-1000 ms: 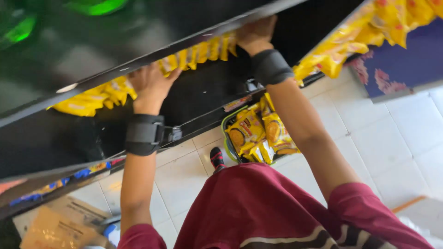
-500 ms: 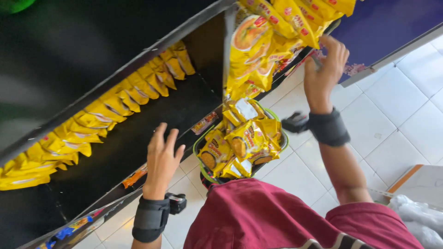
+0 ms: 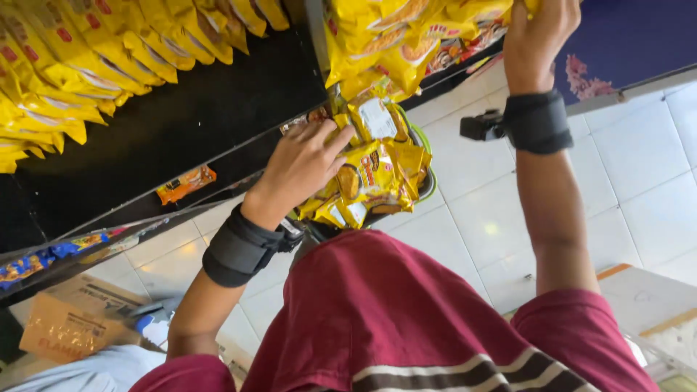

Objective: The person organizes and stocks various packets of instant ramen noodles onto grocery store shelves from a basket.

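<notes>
1. Left hand (image 3: pixel 301 168): reached down over a basket (image 3: pixel 428 181) of yellow snack packets (image 3: pixel 370 181). The fingers (image 3: pixel 330 141) were spread loosely apart, the tips resting on the top packets; the hand lay flat on the pile and no packet was seen closed inside it. A black wrist strap (image 3: pixel 239 250) sat just behind the hand.

2. Right hand (image 3: pixel 534 36): raised up and away from the basket, fingers curled together around the edge of a yellow packet (image 3: pixel 526 6) at the top border of the view. Most of that packet was cut off by the frame, so the exact grip could not be told. A black wrist band (image 3: pixel 537 120) with a small black device (image 3: pixel 479 127) on its side sat just below the hand.

3. Basket: directly under the left hand, heaped full of yellow packets, in front of the person's dark red shirt (image 3: pixel 392 319).

4. Hanging yellow packets (image 3: pixel 392 43): a dense bunch between the two hands, above the basket, just beside the right hand.

5. Shelf row of yellow packets (image 3: pixel 87 58): well off to the far side of the left hand, along a black shelf (image 3: pixel 203 109).

6. Single orange packet (image 3: pixel 185 183): lay on a lower ledge, near the left wrist but apart from it.

7. Cardboard box (image 3: pixel 65 327): on the white tiled floor (image 3: pixel 639 167), beyond the left forearm.
</notes>
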